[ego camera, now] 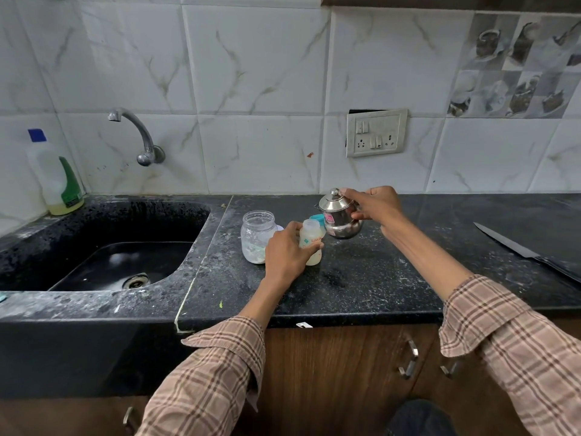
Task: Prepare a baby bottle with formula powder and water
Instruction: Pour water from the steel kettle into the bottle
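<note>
A small open baby bottle (pixel 311 239) with orange lettering stands on the black counter (pixel 361 278), and my left hand (pixel 287 256) is wrapped around its side. My right hand (pixel 374 204) holds a small lidded steel pot (pixel 341 215) tilted just above and to the right of the bottle's mouth, one finger on the lid knob. A clear plastic jar (pixel 256 236) with white powder at the bottom stands open to the left of the bottle. A teal cap (pixel 317 219) lies behind the bottle, partly hidden.
A black sink (pixel 119 259) lies to the left with a wall tap (pixel 138 133) above it. A detergent bottle (pixel 58 180) stands in the far left corner. A long knife (pixel 528 251) rests on the counter at the right. A wall socket (pixel 375 133) is behind.
</note>
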